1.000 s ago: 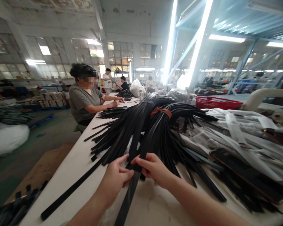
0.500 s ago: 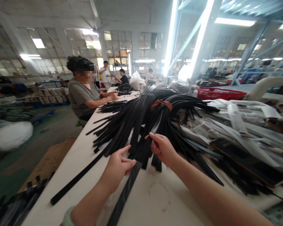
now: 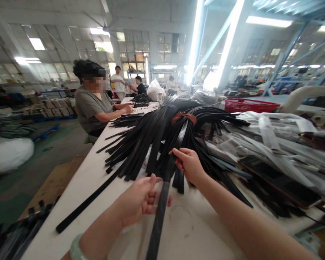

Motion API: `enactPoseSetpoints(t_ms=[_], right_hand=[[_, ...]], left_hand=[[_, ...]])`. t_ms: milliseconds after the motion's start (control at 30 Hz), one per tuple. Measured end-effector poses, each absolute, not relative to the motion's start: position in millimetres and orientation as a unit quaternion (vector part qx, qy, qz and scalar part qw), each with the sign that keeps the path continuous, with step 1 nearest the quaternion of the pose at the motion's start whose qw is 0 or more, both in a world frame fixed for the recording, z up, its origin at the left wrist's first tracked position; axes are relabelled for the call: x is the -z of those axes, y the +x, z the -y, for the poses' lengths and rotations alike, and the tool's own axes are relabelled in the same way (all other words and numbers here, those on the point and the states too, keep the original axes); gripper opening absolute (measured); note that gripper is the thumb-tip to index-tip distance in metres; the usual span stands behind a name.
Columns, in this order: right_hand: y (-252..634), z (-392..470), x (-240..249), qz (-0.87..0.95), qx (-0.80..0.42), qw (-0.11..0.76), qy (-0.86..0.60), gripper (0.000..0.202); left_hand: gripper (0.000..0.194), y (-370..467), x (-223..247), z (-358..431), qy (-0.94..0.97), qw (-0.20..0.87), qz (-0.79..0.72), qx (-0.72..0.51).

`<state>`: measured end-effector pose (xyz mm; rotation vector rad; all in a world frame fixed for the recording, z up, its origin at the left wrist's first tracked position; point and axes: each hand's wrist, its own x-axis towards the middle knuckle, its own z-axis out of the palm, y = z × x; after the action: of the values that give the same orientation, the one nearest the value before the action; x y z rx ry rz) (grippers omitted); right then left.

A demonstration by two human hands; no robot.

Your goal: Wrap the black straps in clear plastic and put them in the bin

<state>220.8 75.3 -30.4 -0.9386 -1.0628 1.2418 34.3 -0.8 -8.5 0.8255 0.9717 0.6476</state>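
A long black strap (image 3: 159, 220) runs from the bundle down toward me, its near part inside a clear plastic sleeve. My right hand (image 3: 189, 164) pinches the strap between thumb and fingers above the sleeve's mouth. Lower down, my left hand (image 3: 142, 198) holds the sleeve near its mouth, fingers curled beneath it; some fingertips show past the strap's right edge. Just beyond my hands, a large bundle of black straps (image 3: 141, 148) fans over the white table (image 3: 78, 195). A brown tie (image 3: 184, 117) gathers part of it.
White-wrapped straps (image 3: 271, 133) are heaped at the right, with a dark phone-like object (image 3: 278, 178) nearby. A red basket (image 3: 250, 105) stands behind them. Across the table's left edge sits a co-worker (image 3: 90, 104). One loose black strap (image 3: 89, 202) lies left of my hands.
My left hand has shifted right and slightly down, its fingers passing from pointing along the strap to curling under the sleeve. The sleeved strap has swung right; my right hand still pinches it.
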Motion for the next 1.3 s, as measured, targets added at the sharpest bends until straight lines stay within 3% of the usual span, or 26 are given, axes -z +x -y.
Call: enactPoseSetpoints(t_ms=[133, 233, 433, 633, 733, 867, 1167, 1300], right_hand=[[225, -77, 30, 0.479, -0.523, 0.578, -0.403, 0.035], [225, -76, 29, 0.485, -0.515, 0.575, -0.411, 0.037], [211, -62, 33, 0.549, -0.512, 0.524, -0.402, 0.039], [193, -43, 41, 0.566, -0.617, 0.425, -0.343, 0.035], [203, -57, 37, 0.460, -0.668, 0.479, -0.335, 0.036], [215, -73, 35, 0.396, -0.643, 0.558, -0.344, 0.032], [207, -67, 40, 0.458, -0.570, 0.575, -0.367, 0.035], [206, -65, 41, 0.493, -0.573, 0.542, -0.368, 0.035]], left_hand=[[0.042, 29, 12, 4, 0.358, 0.836, -0.367, -0.194], [0.032, 29, 16, 4, 0.346, 0.849, -0.339, -0.210], [0.035, 35, 18, 1, 0.311, 0.815, -0.386, -0.298], [0.038, 35, 19, -1, 0.310, 0.797, -0.429, -0.291], [0.041, 35, 20, 1, 0.314, 0.813, -0.418, -0.256], [0.045, 37, 17, 3, 0.310, 0.821, -0.417, -0.235], [0.047, 33, 10, -2, 0.309, 0.795, -0.455, -0.255], [0.048, 35, 13, -2, 0.309, 0.789, -0.464, -0.256]])
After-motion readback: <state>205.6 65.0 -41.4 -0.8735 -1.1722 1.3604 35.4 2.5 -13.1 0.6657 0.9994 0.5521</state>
